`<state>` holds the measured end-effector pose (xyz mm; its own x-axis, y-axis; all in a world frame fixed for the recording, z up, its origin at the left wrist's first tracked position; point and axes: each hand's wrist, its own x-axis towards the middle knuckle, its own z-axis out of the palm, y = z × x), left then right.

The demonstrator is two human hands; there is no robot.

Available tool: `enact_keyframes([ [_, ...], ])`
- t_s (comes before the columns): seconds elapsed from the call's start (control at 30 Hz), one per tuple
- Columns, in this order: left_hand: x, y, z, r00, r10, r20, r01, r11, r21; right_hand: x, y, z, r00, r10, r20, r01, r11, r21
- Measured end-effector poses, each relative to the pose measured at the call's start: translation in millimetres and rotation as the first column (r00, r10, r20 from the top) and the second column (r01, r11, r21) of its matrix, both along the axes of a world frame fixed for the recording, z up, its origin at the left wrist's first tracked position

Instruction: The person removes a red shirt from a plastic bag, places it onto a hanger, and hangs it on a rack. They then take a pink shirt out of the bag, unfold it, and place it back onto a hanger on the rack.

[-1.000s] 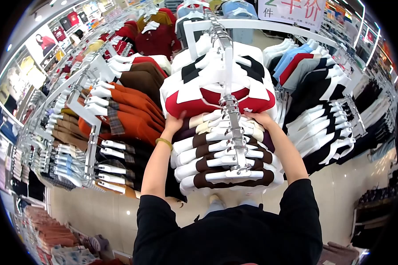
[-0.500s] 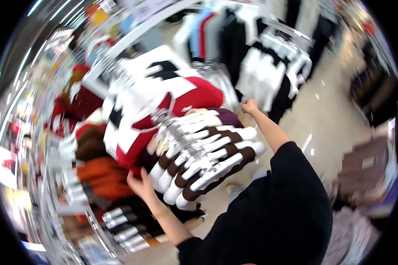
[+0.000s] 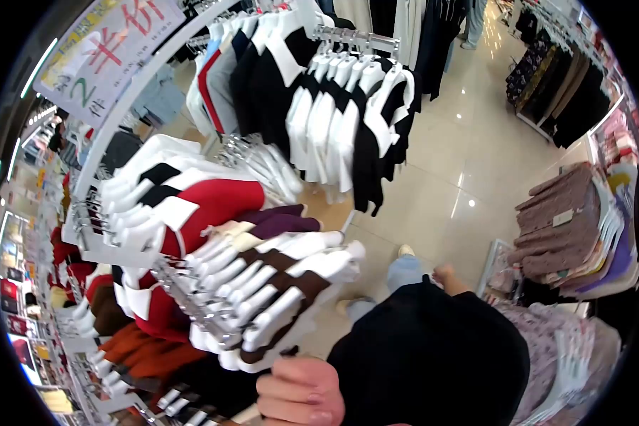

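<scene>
Left hand (image 3: 302,390) is clenched, empty, just below the brown shirts (image 3: 277,298) crammed on the rack. Right hand (image 3: 445,273) hangs by the hip, can't tell its grip.

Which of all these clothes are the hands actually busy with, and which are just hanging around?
In hand or nearest:
left hand, by the lower end of the rail
brown-and-white tops on that rail
right hand, down at the person's side, touching nothing visible

Just around:
red-and-white tops
black-and-white tops
sale sign
folded floral clothes
</scene>
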<state>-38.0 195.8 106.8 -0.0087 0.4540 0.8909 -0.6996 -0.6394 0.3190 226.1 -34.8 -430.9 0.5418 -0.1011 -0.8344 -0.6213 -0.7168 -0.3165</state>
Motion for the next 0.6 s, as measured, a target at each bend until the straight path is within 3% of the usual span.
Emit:
enact_keyframes([
  [0.03, 17, -5, 16, 0.912, -0.411, -0.014, 0.405, 0.904, -0.141, 5, 5, 18, 0.960, 0.232, 0.160, -0.230, 0.973, -0.032],
  [0.07, 38, -12, 31, 0.781, -0.625, -0.003, 0.606, 0.759, -0.237, 10, 14, 41, 0.904, 0.370, 0.217, -0.363, 0.929, -0.072],
  [0.1, 71, -21, 50, 0.746, -0.665, 0.041, 0.646, 0.706, -0.291, 18, 13, 16, 0.875, 0.396, 0.279, -0.404, 0.914, -0.027],
  [0.13, 99, -16, 44, 0.695, -0.719, -0.008, 0.711, 0.688, -0.149, 33, 13, -3, 0.957, 0.285, 0.056, -0.289, 0.923, 0.254],
  [0.17, 124, -12, 39, 0.640, -0.764, -0.078, 0.767, 0.642, 0.005, 43, 16, 12, 0.844, 0.516, 0.146, -0.535, 0.826, 0.177],
  [0.23, 169, -28, 48, 0.541, -0.816, -0.204, 0.831, 0.556, -0.025, 80, 9, 4, 0.547, 0.762, 0.348, -0.817, 0.577, 0.021],
  [0.27, 196, -41, 47, 0.579, -0.805, -0.130, 0.808, 0.588, -0.041, 100, 0, -2, 0.556, 0.749, 0.360, -0.810, 0.586, 0.032],
  [0.3, 221, -42, 46, 0.560, -0.816, -0.143, 0.821, 0.570, -0.033, 118, -10, -2, 0.764, 0.593, 0.254, -0.636, 0.760, 0.137],
  [0.33, 248, -38, 45, 0.501, -0.841, -0.203, 0.865, 0.485, 0.125, 138, -18, -1, 0.913, 0.389, 0.126, -0.408, 0.888, 0.213],
  [0.37, 274, -39, 45, 0.447, -0.856, -0.261, 0.884, 0.378, 0.275, 158, -26, 1, 0.924, 0.358, 0.136, -0.381, 0.898, 0.218],
  [0.4, 282, -79, 56, 0.602, -0.797, -0.050, 0.797, 0.604, -0.032, 174, -40, 2, 0.945, 0.285, 0.158, -0.313, 0.929, 0.196],
  [0.5, 347, -60, 55, 0.316, -0.922, -0.224, 0.947, 0.293, 0.132, 205, -84, 3, 0.951, 0.218, 0.219, -0.255, 0.954, 0.158],
  [0.6, 399, -77, 59, 0.469, -0.867, -0.165, 0.881, 0.473, 0.017, 224, -103, 2, 0.966, 0.190, 0.175, -0.212, 0.971, 0.115],
])
